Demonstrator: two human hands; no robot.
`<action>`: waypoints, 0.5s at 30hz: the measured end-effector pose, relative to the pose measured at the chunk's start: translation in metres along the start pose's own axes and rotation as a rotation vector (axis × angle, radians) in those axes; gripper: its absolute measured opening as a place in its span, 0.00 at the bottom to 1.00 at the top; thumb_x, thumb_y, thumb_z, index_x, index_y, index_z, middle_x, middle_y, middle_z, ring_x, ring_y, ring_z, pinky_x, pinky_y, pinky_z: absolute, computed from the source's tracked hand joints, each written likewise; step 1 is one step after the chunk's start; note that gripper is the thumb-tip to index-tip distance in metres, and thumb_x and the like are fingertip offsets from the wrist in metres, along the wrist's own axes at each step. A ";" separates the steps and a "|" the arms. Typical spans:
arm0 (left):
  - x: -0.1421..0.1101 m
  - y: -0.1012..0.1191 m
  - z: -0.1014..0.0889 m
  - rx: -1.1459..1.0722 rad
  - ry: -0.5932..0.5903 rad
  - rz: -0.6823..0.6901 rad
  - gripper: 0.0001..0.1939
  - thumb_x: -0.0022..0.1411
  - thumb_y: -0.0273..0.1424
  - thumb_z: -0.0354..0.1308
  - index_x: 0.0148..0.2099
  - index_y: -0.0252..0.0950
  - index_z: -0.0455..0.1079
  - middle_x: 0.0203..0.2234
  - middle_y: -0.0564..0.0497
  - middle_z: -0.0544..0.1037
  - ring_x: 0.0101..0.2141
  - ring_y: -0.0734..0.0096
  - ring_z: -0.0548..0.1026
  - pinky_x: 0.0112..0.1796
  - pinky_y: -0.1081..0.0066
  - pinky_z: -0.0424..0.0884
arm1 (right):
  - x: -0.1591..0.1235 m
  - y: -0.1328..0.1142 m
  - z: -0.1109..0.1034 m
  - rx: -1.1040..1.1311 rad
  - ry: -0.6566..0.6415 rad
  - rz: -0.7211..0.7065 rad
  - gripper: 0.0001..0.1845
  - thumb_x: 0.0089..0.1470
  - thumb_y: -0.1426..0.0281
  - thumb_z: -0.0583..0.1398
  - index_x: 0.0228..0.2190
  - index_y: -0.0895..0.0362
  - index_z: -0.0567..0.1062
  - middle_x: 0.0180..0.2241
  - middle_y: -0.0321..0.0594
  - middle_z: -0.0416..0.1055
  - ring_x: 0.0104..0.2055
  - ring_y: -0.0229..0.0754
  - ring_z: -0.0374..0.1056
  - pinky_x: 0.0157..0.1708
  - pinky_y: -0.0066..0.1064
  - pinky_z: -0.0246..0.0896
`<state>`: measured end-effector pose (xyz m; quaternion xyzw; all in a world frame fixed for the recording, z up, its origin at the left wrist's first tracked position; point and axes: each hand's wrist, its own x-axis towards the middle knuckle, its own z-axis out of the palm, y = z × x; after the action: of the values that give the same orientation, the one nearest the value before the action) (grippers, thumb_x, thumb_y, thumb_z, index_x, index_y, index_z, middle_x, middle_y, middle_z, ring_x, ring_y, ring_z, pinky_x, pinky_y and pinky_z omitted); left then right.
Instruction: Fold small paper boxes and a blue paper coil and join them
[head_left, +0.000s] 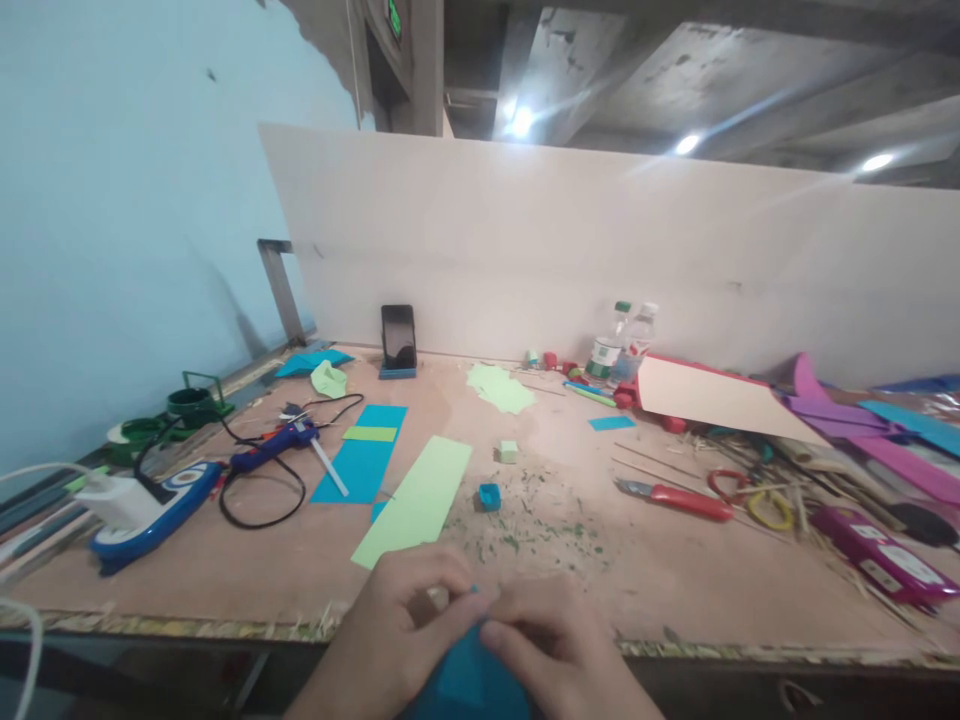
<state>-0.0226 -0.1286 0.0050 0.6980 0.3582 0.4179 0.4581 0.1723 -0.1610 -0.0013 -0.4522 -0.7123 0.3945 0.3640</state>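
A blue sheet of paper or thin foam (469,672) is pinched at its top edge between both hands, at the near edge of the table. My left hand (409,615) grips it with thumb and fingers from the left. From the right, my right hand (551,625) closes on the same edge, its thumb close to the left one. The fingers partly hide the pinched part. Just beyond the hands stand a small blue open box (490,497) and a small pale green cube (508,452). A pale green strip (416,500) lies ahead of my left hand.
At left are a glue gun (277,445) with its cable and a blue power strip (157,520). A blue sheet (364,460) lies beside them. A phone (398,338) stands at the back. Rightward lie a red utility knife (679,498), scissors (750,497) and thin sticks.
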 end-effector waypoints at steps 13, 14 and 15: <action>0.011 0.003 -0.052 -0.205 0.759 0.180 0.10 0.66 0.32 0.67 0.30 0.35 0.77 0.25 0.54 0.74 0.27 0.75 0.70 0.30 0.77 0.67 | -0.002 0.012 -0.007 -0.053 -0.006 -0.075 0.22 0.69 0.60 0.59 0.25 0.54 0.80 0.23 0.37 0.77 0.26 0.38 0.73 0.31 0.27 0.63; 0.010 0.004 -0.052 -0.194 0.809 0.192 0.10 0.65 0.32 0.68 0.31 0.35 0.78 0.24 0.55 0.73 0.24 0.78 0.67 0.27 0.78 0.64 | -0.003 0.014 -0.008 -0.056 0.019 -0.081 0.22 0.69 0.59 0.59 0.24 0.54 0.80 0.23 0.36 0.77 0.26 0.37 0.73 0.30 0.27 0.63; 0.008 0.005 -0.051 -0.168 0.841 0.201 0.09 0.65 0.32 0.68 0.32 0.35 0.78 0.24 0.55 0.74 0.22 0.79 0.65 0.24 0.78 0.63 | -0.003 0.016 -0.008 -0.054 0.045 -0.090 0.23 0.68 0.59 0.60 0.24 0.53 0.80 0.23 0.36 0.77 0.26 0.37 0.73 0.29 0.26 0.64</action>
<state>-0.0653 -0.1054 0.0235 0.4589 0.4084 0.7359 0.2848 0.1860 -0.1573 -0.0125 -0.4382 -0.7340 0.3479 0.3849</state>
